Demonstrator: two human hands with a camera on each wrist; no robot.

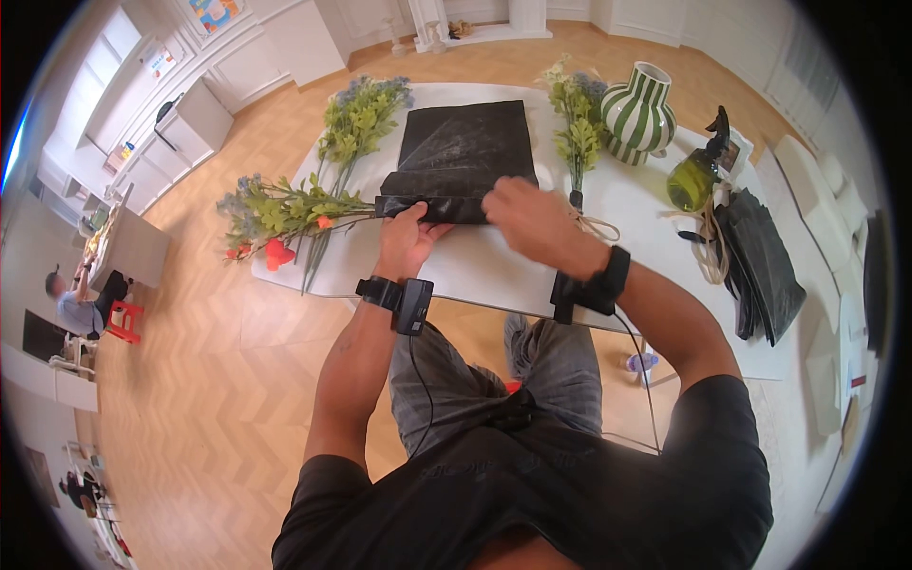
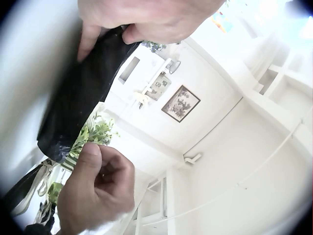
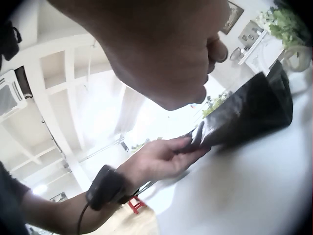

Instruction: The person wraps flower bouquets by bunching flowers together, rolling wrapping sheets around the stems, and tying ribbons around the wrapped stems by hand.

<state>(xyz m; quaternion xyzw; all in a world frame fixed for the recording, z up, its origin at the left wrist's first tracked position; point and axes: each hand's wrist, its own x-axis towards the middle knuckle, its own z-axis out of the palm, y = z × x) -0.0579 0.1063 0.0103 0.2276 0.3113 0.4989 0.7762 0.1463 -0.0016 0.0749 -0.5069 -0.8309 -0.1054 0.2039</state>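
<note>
A black sheet [image 1: 467, 142] lies on the white table, its near edge folded into a band [image 1: 456, 208]. My left hand [image 1: 407, 242] grips the band's left end, thumb on top and fingers beneath; the left wrist view shows this hand [image 2: 151, 19] pinching the black material [image 2: 83, 93]. Over the band's right end is my right hand [image 1: 540, 223]. Its fingers are curled, and in the left wrist view this hand [image 2: 98, 191] is apart from the sheet with nothing visible in it. Flower stems [image 1: 356, 209] run up to the band's left end.
Leafy flower bunches [image 1: 361, 119] lie left of the sheet, another [image 1: 578, 133] right of it. Farther right stand a green-striped vase [image 1: 638, 114] and a green spray bottle [image 1: 693, 180], with folded black sheets [image 1: 765, 261] near the edge. A person [image 1: 76, 309] sits far left.
</note>
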